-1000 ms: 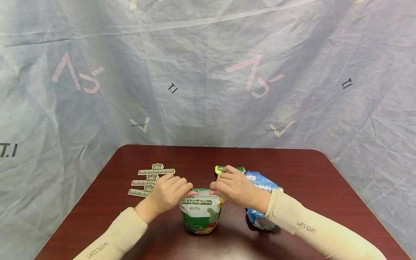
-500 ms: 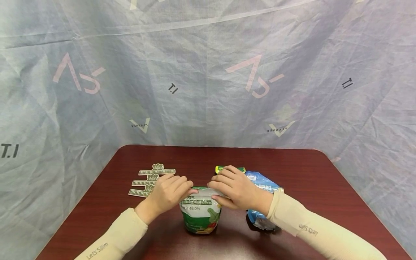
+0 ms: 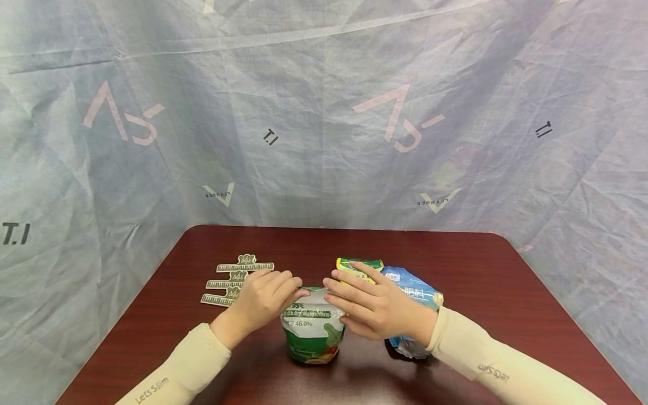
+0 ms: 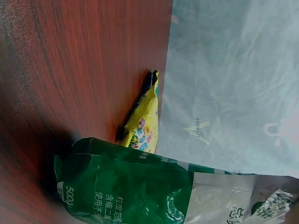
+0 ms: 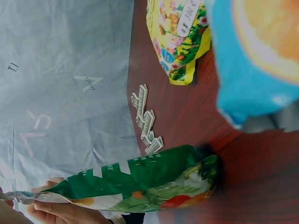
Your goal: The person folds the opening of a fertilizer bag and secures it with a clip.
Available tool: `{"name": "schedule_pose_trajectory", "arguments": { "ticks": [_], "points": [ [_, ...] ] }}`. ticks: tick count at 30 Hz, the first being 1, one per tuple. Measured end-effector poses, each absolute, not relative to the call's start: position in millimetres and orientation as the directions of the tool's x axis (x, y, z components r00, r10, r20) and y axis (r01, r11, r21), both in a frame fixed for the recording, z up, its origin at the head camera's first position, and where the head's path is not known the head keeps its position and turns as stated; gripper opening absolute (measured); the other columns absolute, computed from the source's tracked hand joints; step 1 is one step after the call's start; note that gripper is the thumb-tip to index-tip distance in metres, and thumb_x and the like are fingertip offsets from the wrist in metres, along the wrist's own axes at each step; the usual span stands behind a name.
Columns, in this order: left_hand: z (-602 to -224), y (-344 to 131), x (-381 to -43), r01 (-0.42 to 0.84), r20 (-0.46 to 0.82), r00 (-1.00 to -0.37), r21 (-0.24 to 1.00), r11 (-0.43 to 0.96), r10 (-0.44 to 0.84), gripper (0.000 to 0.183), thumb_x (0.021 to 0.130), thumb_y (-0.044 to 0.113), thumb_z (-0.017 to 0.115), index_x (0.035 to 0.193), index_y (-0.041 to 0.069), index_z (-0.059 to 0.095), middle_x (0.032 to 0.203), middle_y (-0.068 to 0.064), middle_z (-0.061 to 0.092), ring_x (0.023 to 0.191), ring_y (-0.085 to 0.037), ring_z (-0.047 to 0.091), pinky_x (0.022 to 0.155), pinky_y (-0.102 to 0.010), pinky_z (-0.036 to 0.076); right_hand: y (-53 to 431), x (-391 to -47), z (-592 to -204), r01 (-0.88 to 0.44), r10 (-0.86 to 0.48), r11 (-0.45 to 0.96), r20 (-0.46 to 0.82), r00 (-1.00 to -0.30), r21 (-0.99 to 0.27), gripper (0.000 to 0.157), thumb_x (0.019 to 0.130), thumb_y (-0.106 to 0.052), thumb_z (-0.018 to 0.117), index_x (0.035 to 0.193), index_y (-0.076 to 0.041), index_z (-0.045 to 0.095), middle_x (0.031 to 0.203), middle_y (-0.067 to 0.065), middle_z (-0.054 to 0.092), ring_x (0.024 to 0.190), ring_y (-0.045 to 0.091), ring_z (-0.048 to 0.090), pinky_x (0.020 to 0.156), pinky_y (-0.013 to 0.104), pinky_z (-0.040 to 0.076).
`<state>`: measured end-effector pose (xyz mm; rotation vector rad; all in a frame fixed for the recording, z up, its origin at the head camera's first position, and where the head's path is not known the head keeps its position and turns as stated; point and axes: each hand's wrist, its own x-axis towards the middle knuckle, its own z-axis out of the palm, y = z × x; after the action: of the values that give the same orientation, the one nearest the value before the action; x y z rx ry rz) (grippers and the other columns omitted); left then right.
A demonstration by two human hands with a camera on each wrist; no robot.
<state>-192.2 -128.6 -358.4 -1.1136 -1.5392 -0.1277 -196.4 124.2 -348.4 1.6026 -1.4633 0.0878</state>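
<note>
A green and white plastic bag [image 3: 311, 340], printed with vegetables, stands upright on the table in the head view. My left hand [image 3: 263, 301] pinches its top edge at the left, thumb in front. At the right of the top, my right hand [image 3: 377, 304] has its fingers straight and spread, fingertips at the bag's edge; whether they touch it is unclear. The left wrist view shows the bag's green side [image 4: 126, 182] marked 500g. In the right wrist view the bag [image 5: 140, 179] tapers to a flattened top near the left hand's fingers [image 5: 60, 212].
Behind my right hand stand a blue bag [image 3: 405, 278] and a yellow-green packet [image 3: 346, 263], both partly covered. Left of the bag lie three flat clips with ruler-like markings [image 3: 245, 266]. The dark red table [image 3: 420, 244] ends at a grey printed cloth [image 3: 324, 169].
My right hand has loosened from the bag's top, straightened its fingers and shifted slightly right and down. The left hand keeps its pinch, almost unmoved.
</note>
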Motion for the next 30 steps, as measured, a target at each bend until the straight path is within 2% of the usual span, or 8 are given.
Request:
{"name": "schedule_pose_trajectory", "arguments": {
  "ticks": [8,23,30],
  "points": [
    [-360,-129,-193,0.697,0.817,0.103,-0.466,0.545,0.567,0.028,0.095,0.027,0.050,0.078,0.006,0.059,0.062,0.002,0.050,0.045,-0.010,0.044,0.043,-0.023,0.038,129,-190,-353,-0.776,-0.790,0.165,0.552,0.265,0.609,0.049,0.093,-0.029,0.046,0.132,0.001,0.045,0.128,0.016,0.051,0.116,0.028,0.050,0.090,0.052,0.038],
    [-359,-129,-192,0.701,0.833,0.086,-0.441,0.561,0.546,0.026,0.093,0.024,0.053,0.077,0.007,0.062,0.059,0.002,0.051,0.044,-0.012,0.046,0.043,-0.025,0.038,132,-195,-360,-0.803,-0.839,0.241,0.532,0.109,0.545,0.057,0.093,-0.039,0.047,0.132,0.002,0.044,0.136,0.017,0.042,0.124,0.031,0.041,0.093,0.052,0.036],
    [-360,-130,-192,0.709,0.835,0.073,-0.428,0.561,0.545,0.026,0.092,0.026,0.053,0.076,0.007,0.062,0.060,0.002,0.052,0.044,-0.014,0.047,0.044,-0.027,0.039,130,-196,-358,-0.772,-0.849,0.269,0.520,0.092,0.576,0.056,0.095,-0.042,0.044,0.131,0.000,0.047,0.137,0.015,0.043,0.124,0.028,0.042,0.093,0.049,0.038]
  ]
}}
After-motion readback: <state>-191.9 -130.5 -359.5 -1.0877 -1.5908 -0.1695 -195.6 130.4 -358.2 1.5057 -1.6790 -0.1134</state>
